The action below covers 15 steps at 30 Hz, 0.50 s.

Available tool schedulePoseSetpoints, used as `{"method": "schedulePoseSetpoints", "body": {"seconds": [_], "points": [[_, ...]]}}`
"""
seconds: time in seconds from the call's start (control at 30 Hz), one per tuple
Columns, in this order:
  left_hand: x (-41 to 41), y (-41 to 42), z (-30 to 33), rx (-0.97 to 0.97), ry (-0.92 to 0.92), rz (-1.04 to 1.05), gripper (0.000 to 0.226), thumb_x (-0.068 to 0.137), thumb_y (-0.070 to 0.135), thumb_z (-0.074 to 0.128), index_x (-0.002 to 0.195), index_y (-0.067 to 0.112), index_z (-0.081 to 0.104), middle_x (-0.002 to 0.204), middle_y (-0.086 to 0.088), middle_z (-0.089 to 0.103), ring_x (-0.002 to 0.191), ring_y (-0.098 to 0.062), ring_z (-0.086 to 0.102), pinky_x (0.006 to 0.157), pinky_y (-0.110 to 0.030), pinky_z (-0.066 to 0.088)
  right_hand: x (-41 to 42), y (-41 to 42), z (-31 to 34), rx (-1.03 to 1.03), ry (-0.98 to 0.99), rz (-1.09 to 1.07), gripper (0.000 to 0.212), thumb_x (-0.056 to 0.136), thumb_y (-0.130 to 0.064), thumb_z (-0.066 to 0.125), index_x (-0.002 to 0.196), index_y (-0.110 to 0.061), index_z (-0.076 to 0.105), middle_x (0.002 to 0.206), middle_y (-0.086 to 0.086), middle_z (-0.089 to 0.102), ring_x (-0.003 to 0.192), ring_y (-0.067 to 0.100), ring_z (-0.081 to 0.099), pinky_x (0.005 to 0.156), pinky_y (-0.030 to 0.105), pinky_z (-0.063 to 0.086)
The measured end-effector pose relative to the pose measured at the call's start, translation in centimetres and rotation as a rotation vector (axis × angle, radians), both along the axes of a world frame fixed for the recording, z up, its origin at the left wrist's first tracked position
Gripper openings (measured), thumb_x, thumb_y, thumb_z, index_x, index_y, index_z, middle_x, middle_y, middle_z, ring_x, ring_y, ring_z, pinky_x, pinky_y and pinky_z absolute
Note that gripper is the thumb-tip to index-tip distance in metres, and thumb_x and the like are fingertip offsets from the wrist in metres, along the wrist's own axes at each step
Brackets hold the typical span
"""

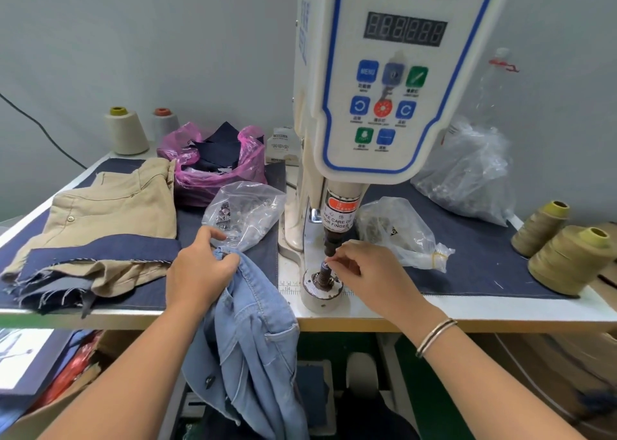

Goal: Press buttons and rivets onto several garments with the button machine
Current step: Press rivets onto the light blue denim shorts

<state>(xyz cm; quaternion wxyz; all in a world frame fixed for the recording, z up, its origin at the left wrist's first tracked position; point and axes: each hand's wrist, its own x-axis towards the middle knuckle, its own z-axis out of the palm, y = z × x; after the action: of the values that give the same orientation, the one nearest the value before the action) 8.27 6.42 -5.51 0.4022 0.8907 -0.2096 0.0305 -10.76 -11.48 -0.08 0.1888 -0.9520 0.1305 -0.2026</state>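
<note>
The white servo button machine point(387, 82) stands at the middle of the table, its dark punch point(334, 239) hanging over the round lower die point(322, 294). My right hand point(360, 269) pinches a small part at the punch tip, just above the die; the part is too small to name. My left hand point(200, 269) grips the top edge of a light blue denim garment point(247, 339), which hangs over the table's front edge. Two clear bags of metal fasteners lie beside the machine, one on the left point(243, 212) and one on the right point(400, 232).
Tan trousers point(107, 212) and dark denim pieces are stacked at the left. A pink bag of dark fabric point(213, 159) sits behind them. Thread cones stand at the back left point(125, 132) and at the right edge point(567, 259). A crumpled clear bag point(467, 172) lies at the back right.
</note>
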Motion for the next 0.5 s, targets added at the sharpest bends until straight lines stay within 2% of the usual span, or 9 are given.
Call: {"method": "schedulePoseSetpoints", "body": {"seconds": [0.07, 0.17, 0.3, 0.5], "points": [[0.01, -0.06, 0.03, 0.006, -0.002, -0.001, 0.026, 0.076, 0.022, 0.061, 0.098, 0.030, 0.051, 0.063, 0.002, 0.059, 0.066, -0.023, 0.055, 0.058, -0.035, 0.041, -0.07, 0.05, -0.13, 0.024, -0.011, -0.004, 0.017, 0.090, -0.027, 0.063, 0.099, -0.015, 0.071, 0.088, -0.004, 0.068, 0.066, -0.001, 0.050, 0.063, 0.005, 0.033], [0.06, -0.09, 0.04, 0.008, 0.001, -0.004, 0.025, 0.076, 0.023, 0.061, 0.098, 0.030, 0.051, 0.064, 0.001, 0.060, 0.066, -0.022, 0.056, 0.059, -0.037, 0.044, -0.20, 0.18, -0.39, 0.076, -0.041, -0.017, 0.016, 0.090, -0.025, 0.063, 0.099, -0.015, 0.072, 0.092, -0.001, 0.071, 0.073, 0.007, 0.056, 0.068, 0.014, 0.041], [0.07, 0.03, -0.08, 0.009, -0.002, -0.005, 0.025, 0.076, 0.023, 0.061, 0.097, 0.031, 0.051, 0.064, 0.002, 0.059, 0.066, -0.021, 0.056, 0.058, -0.035, 0.041, -0.17, 0.38, -0.65, 0.028, -0.056, -0.040, 0.016, 0.090, -0.026, 0.064, 0.099, -0.016, 0.072, 0.090, -0.001, 0.071, 0.072, 0.002, 0.052, 0.064, 0.005, 0.032], [0.08, 0.03, -0.10, 0.007, -0.008, -0.004, 0.025, 0.075, 0.023, 0.061, 0.097, 0.031, 0.051, 0.062, 0.001, 0.059, 0.064, -0.020, 0.055, 0.057, -0.035, 0.041, -0.23, 0.12, -0.53, -0.030, -0.042, -0.020, 0.018, 0.091, -0.028, 0.062, 0.099, -0.016, 0.072, 0.092, -0.001, 0.071, 0.072, 0.003, 0.052, 0.063, 0.004, 0.030]]}}
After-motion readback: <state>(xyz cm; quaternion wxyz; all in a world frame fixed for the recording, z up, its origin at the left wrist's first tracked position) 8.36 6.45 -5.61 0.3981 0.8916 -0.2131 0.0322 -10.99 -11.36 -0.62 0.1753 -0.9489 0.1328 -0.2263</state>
